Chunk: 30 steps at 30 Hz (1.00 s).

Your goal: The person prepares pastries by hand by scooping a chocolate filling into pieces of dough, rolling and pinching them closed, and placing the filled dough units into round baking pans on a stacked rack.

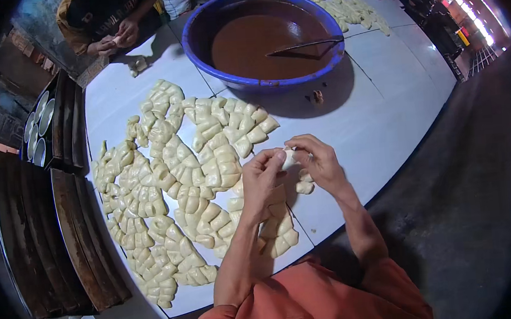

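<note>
Both hands meet over the white tiled table [384,119], a small pale piece of dough [289,158] between them. My left hand [261,174] has its thumb and fingers closed on the left side of that piece. From the right, my right hand [322,163] pinches the same piece with bent fingers. A few loose dough lumps [305,184] lie just under the right hand. Left of my hands, many pale dough pieces [174,160] lie pressed together in rows, some passing beneath my left forearm.
Beyond my hands stands a large blue basin [262,86] of brown liquid, a dark stick-like tool [300,47] leaning in it. More dough [333,3] lies behind it. Far left, a co-worker's hands [117,39] hold dough. Long dark trays [81,233] and round tins [38,131] stand left.
</note>
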Motion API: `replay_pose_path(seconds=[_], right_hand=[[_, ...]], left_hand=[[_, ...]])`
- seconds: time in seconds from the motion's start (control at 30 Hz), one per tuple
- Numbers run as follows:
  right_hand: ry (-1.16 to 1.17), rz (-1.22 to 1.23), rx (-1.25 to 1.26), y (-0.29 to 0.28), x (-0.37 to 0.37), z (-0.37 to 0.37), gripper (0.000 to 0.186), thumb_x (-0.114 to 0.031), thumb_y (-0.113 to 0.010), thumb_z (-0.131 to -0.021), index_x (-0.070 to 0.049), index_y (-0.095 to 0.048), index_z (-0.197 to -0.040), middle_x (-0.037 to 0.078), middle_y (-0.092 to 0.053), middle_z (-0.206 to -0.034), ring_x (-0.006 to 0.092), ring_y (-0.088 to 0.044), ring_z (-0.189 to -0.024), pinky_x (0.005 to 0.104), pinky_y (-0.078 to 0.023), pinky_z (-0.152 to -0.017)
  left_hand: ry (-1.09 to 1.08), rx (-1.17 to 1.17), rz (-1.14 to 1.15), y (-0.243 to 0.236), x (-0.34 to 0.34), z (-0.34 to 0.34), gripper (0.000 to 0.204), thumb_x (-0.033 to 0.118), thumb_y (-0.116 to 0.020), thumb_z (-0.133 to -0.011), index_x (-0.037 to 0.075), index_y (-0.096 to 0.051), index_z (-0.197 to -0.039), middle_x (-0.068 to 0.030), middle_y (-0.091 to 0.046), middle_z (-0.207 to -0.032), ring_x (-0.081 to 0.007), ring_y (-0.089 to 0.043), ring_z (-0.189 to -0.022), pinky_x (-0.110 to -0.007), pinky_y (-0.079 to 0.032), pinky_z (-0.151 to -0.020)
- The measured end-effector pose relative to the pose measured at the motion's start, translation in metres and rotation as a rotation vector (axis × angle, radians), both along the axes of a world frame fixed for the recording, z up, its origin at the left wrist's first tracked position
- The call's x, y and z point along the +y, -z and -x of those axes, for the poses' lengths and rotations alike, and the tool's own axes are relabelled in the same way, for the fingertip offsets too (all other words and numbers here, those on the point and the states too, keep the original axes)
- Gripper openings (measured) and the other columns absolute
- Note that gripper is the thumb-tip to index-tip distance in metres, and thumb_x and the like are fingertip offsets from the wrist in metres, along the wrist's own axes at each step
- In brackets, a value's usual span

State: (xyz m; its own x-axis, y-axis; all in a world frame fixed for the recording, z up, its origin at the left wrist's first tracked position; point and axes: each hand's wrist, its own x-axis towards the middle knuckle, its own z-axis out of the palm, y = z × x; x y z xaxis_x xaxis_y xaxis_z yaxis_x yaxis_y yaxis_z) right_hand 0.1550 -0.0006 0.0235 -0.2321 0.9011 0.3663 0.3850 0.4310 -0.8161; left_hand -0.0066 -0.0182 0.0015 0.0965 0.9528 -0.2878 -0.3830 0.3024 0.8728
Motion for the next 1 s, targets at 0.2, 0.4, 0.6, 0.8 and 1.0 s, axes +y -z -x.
replay_pose_path(seconds=[0.2,0.4,0.6,0.8,1.0], right_hand=[[-0.201,0.514,-0.011,0.001,-0.007,-0.035,0.026,-0.008,-0.064,-0.088,-0.001,-0.067,-0.113,0.01,-0.063,-0.108,0.0187,-0.059,-0.103,0.035,-0.049,-0.089],[-0.25,0.285,-0.544,0.028,-0.001,-0.037,0.032,-0.024,-0.058,-0.089,-0.006,-0.069,-0.113,0.012,-0.064,-0.113,0.0302,-0.054,-0.11,0.0419,-0.041,-0.097],[-0.284,0.299,-0.56,0.033,-0.01,-0.042,0.039,-0.024,-0.06,-0.087,-0.005,-0.062,-0.121,0.014,-0.063,-0.115,0.0322,-0.058,-0.106,0.0428,-0.044,-0.095],[-0.042,0.037,-0.602,0.02,-0.036,-0.009,0.04,-0.025,-0.066,-0.084,-0.006,-0.063,-0.118,0.012,-0.062,-0.115,0.0301,-0.055,-0.109,0.0434,-0.04,-0.097],[-0.165,-0.242,-0.833,0.02,-0.048,0.027,0.024,-0.025,-0.07,-0.078,-0.006,-0.065,-0.091,0.01,-0.061,-0.107,0.0274,-0.053,-0.108,0.0476,-0.035,-0.098]], left_hand=[[0.199,0.407,-0.006,-0.009,-0.008,0.001,0.036,0.031,-0.053,-0.1,0.001,-0.067,-0.114,-0.0099,-0.071,-0.086,-0.0163,-0.067,-0.071,-0.028,-0.052,-0.068],[0.25,0.764,-0.159,0.016,-0.009,0.002,0.029,0.025,-0.057,-0.093,0.006,-0.068,-0.111,-0.0171,-0.071,-0.094,-0.0308,-0.069,-0.087,-0.038,-0.053,-0.077],[0.401,0.903,-0.292,0.026,-0.004,0.011,0.027,0.024,-0.061,-0.091,0.008,-0.068,-0.111,-0.0157,-0.07,-0.095,-0.0343,-0.068,-0.087,-0.041,-0.052,-0.078],[0.212,1.245,-0.507,0.009,-0.026,0.053,0.039,0.029,-0.072,-0.082,0.014,-0.066,-0.117,-0.0162,-0.055,-0.132,-0.0362,-0.048,-0.125,-0.051,-0.041,-0.099],[0.357,1.356,-0.513,0.028,-0.065,0.052,0.075,0.036,-0.077,-0.075,0.019,-0.047,-0.142,-0.0204,-0.028,-0.153,-0.0459,-0.014,-0.145,-0.067,-0.014,-0.112]])
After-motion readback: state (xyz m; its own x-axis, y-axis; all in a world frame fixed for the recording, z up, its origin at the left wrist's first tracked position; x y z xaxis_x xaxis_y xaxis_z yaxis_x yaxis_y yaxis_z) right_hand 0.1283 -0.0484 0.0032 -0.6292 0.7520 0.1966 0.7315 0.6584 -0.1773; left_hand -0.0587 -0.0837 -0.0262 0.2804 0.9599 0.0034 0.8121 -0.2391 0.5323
